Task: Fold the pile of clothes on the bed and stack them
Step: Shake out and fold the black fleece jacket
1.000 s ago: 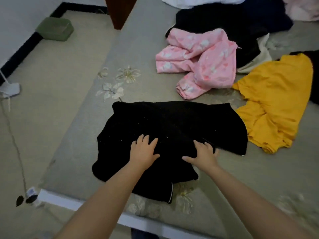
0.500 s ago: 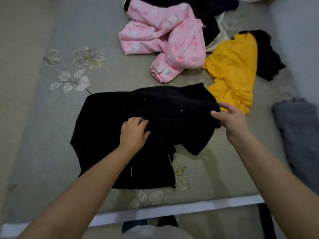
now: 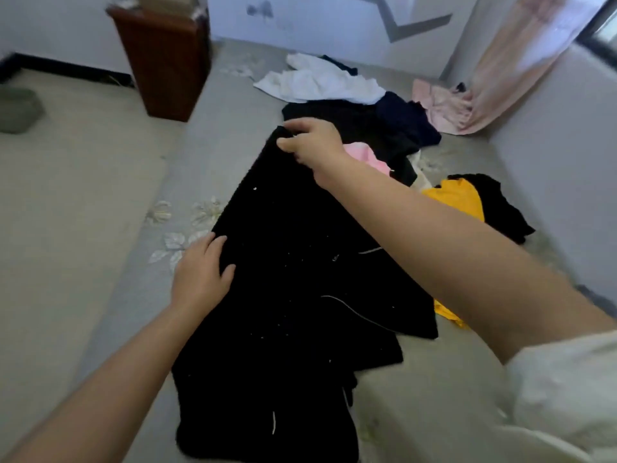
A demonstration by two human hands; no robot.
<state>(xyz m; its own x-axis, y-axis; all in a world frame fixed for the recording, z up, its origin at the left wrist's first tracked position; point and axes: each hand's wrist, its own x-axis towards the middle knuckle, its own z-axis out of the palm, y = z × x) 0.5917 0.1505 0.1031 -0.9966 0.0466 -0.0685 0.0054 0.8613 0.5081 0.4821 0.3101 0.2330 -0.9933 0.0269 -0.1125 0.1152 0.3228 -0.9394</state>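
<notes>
A person is standing at the near edge of a bed (image 3: 127, 295) covered in a grey spread with pale flower embroidery, and a black garment (image 3: 293, 295) is lying lengthwise across it in front of them, its near end reaching the bed's edge and its far end lifted. The right hand (image 3: 314, 145) is reaching well forward, fingers and thumb curling round the far top edge of the black garment and pinching the cloth, which is rising to a point under the grip. The left hand (image 3: 200, 272) is resting on the garment's left edge about halfway along, palm down, fingers straight and slightly spread, pressing the fabric to the bed without gripping it. Thin white piping is showing on the garment's lower folds. Past the right hand, the unfolded pile is lying farther up the bed: a white garment (image 3: 317, 83) at the far end, a dark navy piece (image 3: 407, 121) beside it, a strip of pink garment (image 3: 365, 155) peeking out just behind the right wrist, and a yellow garment (image 3: 457, 195) partly hidden by the right forearm, with another black piece (image 3: 500, 205) touching its right side. A pale pink curtain (image 3: 507, 65) is hanging at the far right, its hem bunching on the bed. A dark wooden cabinet (image 3: 163, 58) is standing on the floor to the left of the bed.
</notes>
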